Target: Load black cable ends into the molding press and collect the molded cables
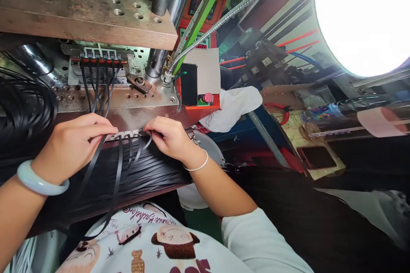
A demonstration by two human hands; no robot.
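A narrow metal holder (125,133) lies along the front edge of the press table, with several flat black cables (119,160) hanging from it toward me. My left hand (75,138) is closed at the holder's left end, thumb and forefinger pinching a black cable. At its right end, my right hand (168,136) pinches another black cable close to its tip. The cable tips are partly hidden by my fingers. Just beyond, a mold (99,68) under the press holds a row of connector ends with black cables running out of it.
Overhead is the thick press plate (86,23) beside steel guide posts. A large bundle of black cables (160,168) lies below my hands, and a coil (22,106) sits at left. Right of the press are a phone (189,84), a red button (208,97), a white cloth (235,108) and a bright lamp.
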